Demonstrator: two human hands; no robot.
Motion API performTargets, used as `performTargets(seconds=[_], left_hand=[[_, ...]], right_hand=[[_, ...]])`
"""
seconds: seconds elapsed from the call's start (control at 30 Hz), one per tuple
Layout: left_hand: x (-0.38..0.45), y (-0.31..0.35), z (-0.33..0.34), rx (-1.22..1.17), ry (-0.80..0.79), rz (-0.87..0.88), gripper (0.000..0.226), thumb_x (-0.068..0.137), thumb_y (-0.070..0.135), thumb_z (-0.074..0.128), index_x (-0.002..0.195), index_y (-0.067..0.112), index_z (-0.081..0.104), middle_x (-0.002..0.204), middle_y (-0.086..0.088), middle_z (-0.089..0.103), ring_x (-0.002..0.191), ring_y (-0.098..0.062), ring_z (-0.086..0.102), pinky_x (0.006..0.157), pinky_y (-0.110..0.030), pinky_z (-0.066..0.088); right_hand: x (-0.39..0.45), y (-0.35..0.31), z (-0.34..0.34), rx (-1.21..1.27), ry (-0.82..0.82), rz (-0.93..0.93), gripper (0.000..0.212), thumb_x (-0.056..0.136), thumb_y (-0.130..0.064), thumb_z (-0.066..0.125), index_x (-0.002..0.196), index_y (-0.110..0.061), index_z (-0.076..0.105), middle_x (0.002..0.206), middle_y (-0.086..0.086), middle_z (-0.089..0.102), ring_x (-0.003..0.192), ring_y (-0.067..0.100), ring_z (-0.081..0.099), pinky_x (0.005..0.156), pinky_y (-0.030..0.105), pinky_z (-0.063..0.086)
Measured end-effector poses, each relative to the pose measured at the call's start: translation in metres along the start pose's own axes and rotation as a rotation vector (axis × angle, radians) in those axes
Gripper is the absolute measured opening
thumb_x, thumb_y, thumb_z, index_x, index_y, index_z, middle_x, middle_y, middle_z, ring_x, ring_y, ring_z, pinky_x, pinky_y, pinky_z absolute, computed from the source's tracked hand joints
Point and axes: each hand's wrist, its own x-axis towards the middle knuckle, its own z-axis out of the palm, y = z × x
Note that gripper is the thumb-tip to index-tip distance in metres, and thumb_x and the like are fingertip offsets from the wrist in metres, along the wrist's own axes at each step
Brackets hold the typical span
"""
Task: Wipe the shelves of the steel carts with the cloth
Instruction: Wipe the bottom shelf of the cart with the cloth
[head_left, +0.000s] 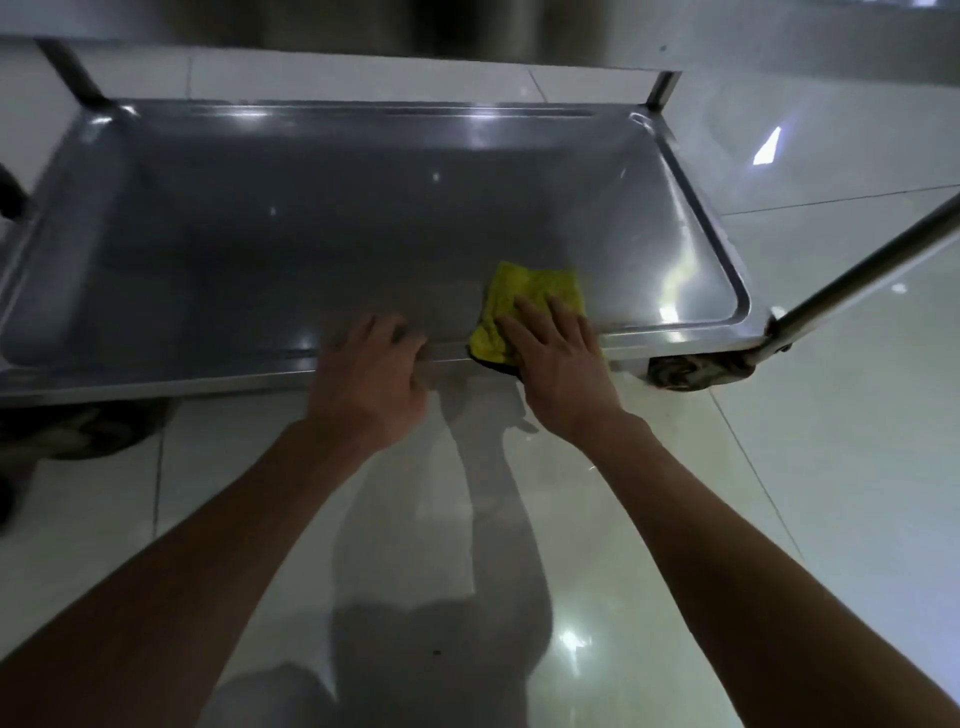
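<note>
Cloth (530, 306), yellow and crumpled, lies on the bottom shelf (322, 244) of the steel cart, at its near rim toward the right corner, and the right hand (561, 358) presses on it with straight, spread fingers, a wide flat grip. The left hand (371, 379) curls its fingers over the near rim just beside the cloth, holding the shelf edge, above the glossy tiled floor (779, 467).

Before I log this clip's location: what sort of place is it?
Probably a commercial kitchen or catering area: a wheeled steel cart, glossy tiled floor, and more steel surfaces behind.
</note>
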Motion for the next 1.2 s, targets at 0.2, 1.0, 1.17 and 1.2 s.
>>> performTargets(seconds=[0.2, 1.0, 1.17, 1.2], left_hand=[[-0.049, -0.071, -0.023, 0.055, -0.044, -0.084, 0.052, 0.088, 0.030, 0.057, 0.139, 0.022, 0.052, 0.138, -0.007, 0.052, 0.130, -0.031, 0.044, 0.103, -0.049, 0.040], [-0.242, -0.185, -0.138, -0.086, -0.189, -0.409, 0.041, 0.097, 0.037, 0.043, 0.134, 0.023, 0.054, 0.135, -0.002, 0.056, 0.123, -0.025, 0.049, 0.098, -0.044, 0.039], [-0.293, -0.179, -0.213, -0.131, -0.242, -0.531, 0.035, 0.097, 0.034, 0.043, 0.124, 0.020, 0.060, 0.127, -0.002, 0.059, 0.118, -0.025, 0.050, 0.098, -0.044, 0.040], [-0.303, -0.176, -0.231, -0.156, -0.254, -0.554, 0.034, 0.097, 0.034, 0.043, 0.122, 0.019, 0.061, 0.126, -0.003, 0.059, 0.117, -0.025, 0.050, 0.097, -0.044, 0.040]], right_hand=[[0.023, -0.112, 0.002, -0.134, -0.050, -0.150, 0.073, 0.084, -0.013, 0.057, 0.151, -0.026, 0.032, 0.160, 0.004, 0.025, 0.142, 0.043, 0.024, 0.115, 0.050, 0.021], [-0.003, -0.311, -0.070, 0.204, -0.076, -0.413, 0.035, 0.093, -0.005, 0.054, 0.127, -0.009, 0.060, 0.114, 0.014, 0.066, 0.102, 0.039, 0.057, 0.089, 0.049, 0.046], [-0.046, -0.350, -0.146, 0.318, -0.092, -0.499, 0.030, 0.092, -0.005, 0.054, 0.120, -0.013, 0.061, 0.111, 0.008, 0.068, 0.100, 0.028, 0.059, 0.089, 0.037, 0.047], [-0.056, -0.358, -0.166, 0.344, -0.095, -0.529, 0.028, 0.090, -0.004, 0.054, 0.116, -0.014, 0.062, 0.108, 0.003, 0.069, 0.096, 0.021, 0.057, 0.086, 0.025, 0.044]])
